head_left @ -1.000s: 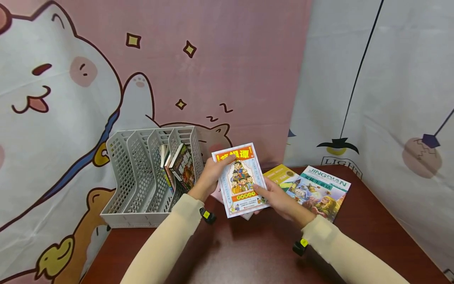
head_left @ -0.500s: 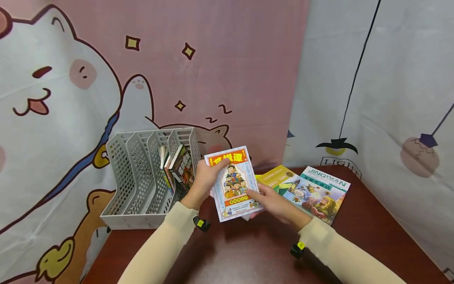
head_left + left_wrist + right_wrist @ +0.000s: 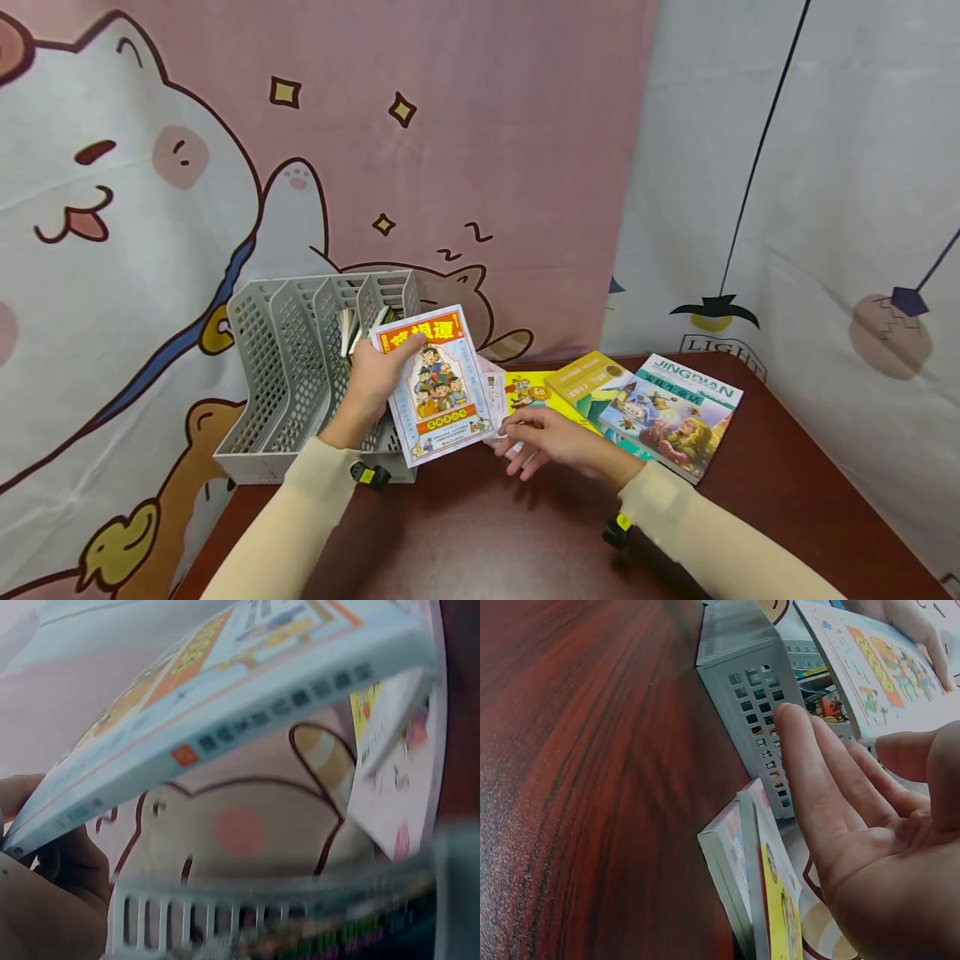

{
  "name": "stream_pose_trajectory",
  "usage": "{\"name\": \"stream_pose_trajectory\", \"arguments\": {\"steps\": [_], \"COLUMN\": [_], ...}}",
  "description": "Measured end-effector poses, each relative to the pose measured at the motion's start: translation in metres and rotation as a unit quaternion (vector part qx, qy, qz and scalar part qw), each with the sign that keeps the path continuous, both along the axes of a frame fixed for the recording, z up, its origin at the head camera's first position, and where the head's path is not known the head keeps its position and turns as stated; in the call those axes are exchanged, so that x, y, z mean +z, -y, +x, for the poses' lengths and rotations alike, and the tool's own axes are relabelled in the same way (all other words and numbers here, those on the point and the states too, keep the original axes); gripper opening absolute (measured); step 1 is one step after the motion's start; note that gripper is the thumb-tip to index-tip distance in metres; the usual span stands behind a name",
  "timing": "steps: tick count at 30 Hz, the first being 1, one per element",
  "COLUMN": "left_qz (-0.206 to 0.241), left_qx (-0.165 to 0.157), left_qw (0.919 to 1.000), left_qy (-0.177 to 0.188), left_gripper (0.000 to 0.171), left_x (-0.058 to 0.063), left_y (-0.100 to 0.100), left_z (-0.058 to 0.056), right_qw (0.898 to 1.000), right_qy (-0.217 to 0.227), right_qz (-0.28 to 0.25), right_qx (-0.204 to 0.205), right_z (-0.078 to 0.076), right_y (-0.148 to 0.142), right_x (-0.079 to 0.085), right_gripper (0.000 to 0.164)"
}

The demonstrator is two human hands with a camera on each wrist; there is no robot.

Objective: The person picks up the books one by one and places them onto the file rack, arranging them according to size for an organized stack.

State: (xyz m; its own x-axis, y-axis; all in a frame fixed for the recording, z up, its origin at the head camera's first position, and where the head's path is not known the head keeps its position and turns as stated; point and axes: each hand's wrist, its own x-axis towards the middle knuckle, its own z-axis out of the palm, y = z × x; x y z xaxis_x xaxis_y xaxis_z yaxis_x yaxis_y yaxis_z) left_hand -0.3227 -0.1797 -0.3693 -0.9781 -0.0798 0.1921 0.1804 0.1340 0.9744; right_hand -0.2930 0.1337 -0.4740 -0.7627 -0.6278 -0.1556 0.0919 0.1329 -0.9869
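Observation:
My left hand [image 3: 377,377] grips a book [image 3: 438,392] by its upper left side, thumb across the front cover. The cover is pale with a red and yellow title and a group of cartoon children; its spine shows in the left wrist view. The book hangs in front of the right end of a grey file rack [image 3: 300,458], hiding part of it. My right hand [image 3: 555,442] is off the book, just right of its lower corner, fingers loosely extended and holding nothing. Under and beyond the right hand lies a yellow book [image 3: 551,396].
In the rack's right compartments stand several books [image 3: 347,329]. Right of the yellow book lie a gold-and-green book [image 3: 588,375] and a book titled JINGDIAN [image 3: 675,412], overlapping. A pink-white book [image 3: 492,375] shows behind the held one. A printed cloth backs the brown table [image 3: 480,542].
The held book has moved left toward the rack in my left hand. My right hand has let go of it and now hangs apart, uncovering the yellow book.

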Motion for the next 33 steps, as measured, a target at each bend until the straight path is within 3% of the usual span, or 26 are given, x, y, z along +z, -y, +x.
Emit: {"name": "stream_pose_trajectory", "arguments": {"steps": [7,16,23,28,33], "left_qz": [0.002,-0.016,-0.011,-0.001,-0.011], "left_qx": [0.049,0.104,0.130,0.135,0.142], "left_qw": [0.9988,0.9945,0.9909,0.9905,0.9894], "left_qy": [0.002,0.007,0.032,0.024,0.025], "left_gripper": [0.053,0.058,0.054,0.055,0.056], "left_x": [0.006,0.014,0.004,0.001,0.001], "left_y": [0.050,0.101,0.114,0.116,0.120], "left_z": [0.011,0.025,0.027,0.028,0.029], "right_qw": [0.999,1.000,0.999,0.996,0.991], "right_qy": [-0.001,0.002,0.001,-0.038,-0.078], "right_qz": [0.030,0.005,-0.019,-0.011,0.028], "right_qx": [0.013,0.026,-0.045,-0.076,-0.104], "right_z": [0.001,-0.003,-0.002,-0.004,-0.006], "right_y": [0.017,0.066,0.118,0.154,0.172], "right_x": [-0.002,-0.003,-0.003,-0.001,-0.006], "right_gripper": [0.035,0.031,0.041,0.058,0.065]}}
